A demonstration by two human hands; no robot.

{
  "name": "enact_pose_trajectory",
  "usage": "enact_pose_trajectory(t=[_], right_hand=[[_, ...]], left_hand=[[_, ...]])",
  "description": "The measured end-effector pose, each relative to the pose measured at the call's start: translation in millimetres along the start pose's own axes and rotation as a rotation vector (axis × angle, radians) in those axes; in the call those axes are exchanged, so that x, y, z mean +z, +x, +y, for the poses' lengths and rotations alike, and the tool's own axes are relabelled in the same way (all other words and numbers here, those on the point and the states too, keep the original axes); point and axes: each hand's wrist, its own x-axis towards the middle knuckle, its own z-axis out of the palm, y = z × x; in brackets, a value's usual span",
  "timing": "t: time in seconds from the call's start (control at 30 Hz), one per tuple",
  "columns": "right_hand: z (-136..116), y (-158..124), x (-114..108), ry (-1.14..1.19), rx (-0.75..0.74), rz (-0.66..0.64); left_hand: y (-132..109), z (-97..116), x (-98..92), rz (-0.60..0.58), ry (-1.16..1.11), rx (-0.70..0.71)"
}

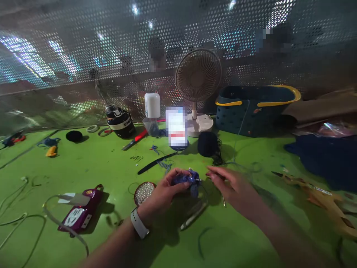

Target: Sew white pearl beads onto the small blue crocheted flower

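Note:
My left hand [171, 188] is closed around a small blue crocheted piece [192, 181] with several white pearl beads on it, and a white watch band circles that wrist. Just to the right, my right hand [230, 186] pinches a slim metal crochet hook [224, 201], whose shaft sticks out below the fingers. Part of the hook is hidden by the palm. Beside my left wrist sits a round dish [135, 198] full of white pearl beads. Below both hands a thin pale tool [192, 216], somewhat blurred, lies on the green tabletop [156, 245].
Behind my hands stand a lit phone [176, 128], a fan [198, 76] and a dark yarn ball [208, 144]. A dark basket [232, 119] is at the back right, scissors [320, 197] at the right. A purple power bank [87, 203] with a cable lies left, a red cutter [136, 138] farther back.

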Motion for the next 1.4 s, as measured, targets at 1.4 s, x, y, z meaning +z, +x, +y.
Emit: enact_pose_trajectory(t=[1.4], right_hand=[[-14.0, -22.5, 14.5, 0.16, 0.118, -0.133]], left_hand=[[0.6, -15.1, -11.1, 0.208, -0.035, 0.08]])
